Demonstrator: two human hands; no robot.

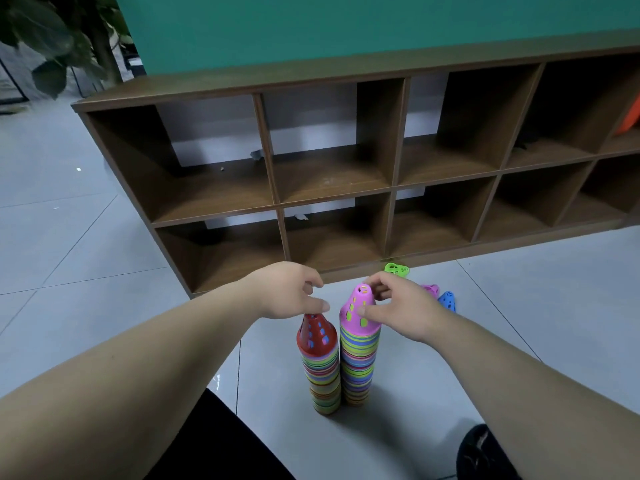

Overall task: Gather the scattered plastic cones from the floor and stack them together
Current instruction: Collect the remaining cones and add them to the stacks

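Two tall stacks of striped, nested plastic cones stand side by side on the tiled floor [86, 237] in front of a low wooden cubby shelf [273, 174], touching or nearly so; the shorter left stack [323, 379] is capped by a red cone [317, 336] and the taller right stack [358, 372] by a pink cone [356, 311]. The right hand [401, 311] grasps the pink cone near its tip, thumb on the near face and fingers curled behind. The left hand [287, 292] has curled fingertips on the red cone's tip and seems to pinch it, though the tip itself is hidden. Three loose cones lie beyond the right hand near the shelf foot: a green cone [397, 269], a second pink one [431, 290] and a blue cone [447, 301]. These look like thin, light, perforated shells, stiff enough to pinch but likely to wedge when nested; the narrow top with its holes offers the surest hold; the tall stacks will probably tip easily, so pressing straight down seems wise.
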